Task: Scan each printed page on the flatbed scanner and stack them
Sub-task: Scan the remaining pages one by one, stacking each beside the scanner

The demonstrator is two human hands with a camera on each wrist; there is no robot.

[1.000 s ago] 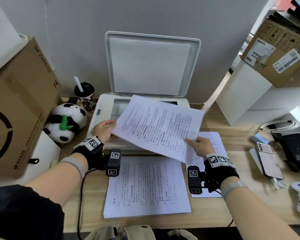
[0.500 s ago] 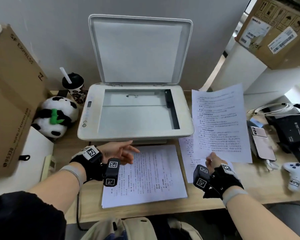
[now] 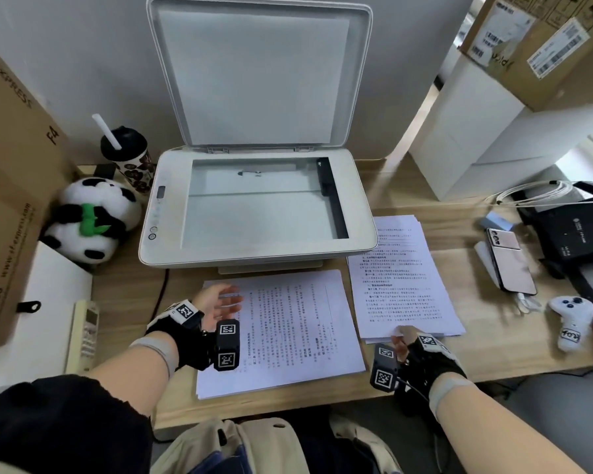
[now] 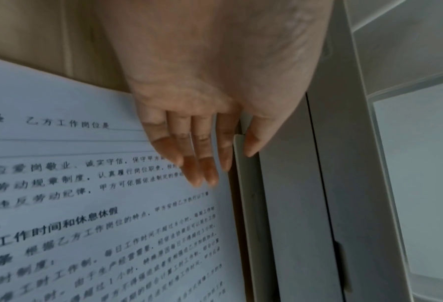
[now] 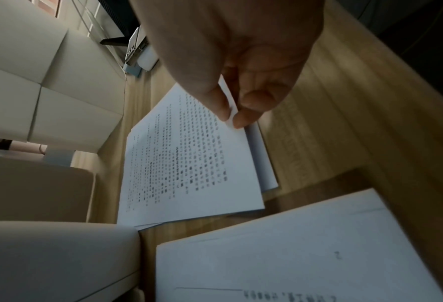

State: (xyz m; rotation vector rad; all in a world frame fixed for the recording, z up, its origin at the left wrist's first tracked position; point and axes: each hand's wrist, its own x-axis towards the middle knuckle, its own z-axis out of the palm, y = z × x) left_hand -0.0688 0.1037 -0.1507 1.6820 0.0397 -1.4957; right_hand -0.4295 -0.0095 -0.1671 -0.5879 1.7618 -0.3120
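The printed page no longer hangs over the scanner glass; it now lies on the right-hand stack on the table, its near corner pinched by the right hand. The left hand has let go and hovers flat over the front stack.
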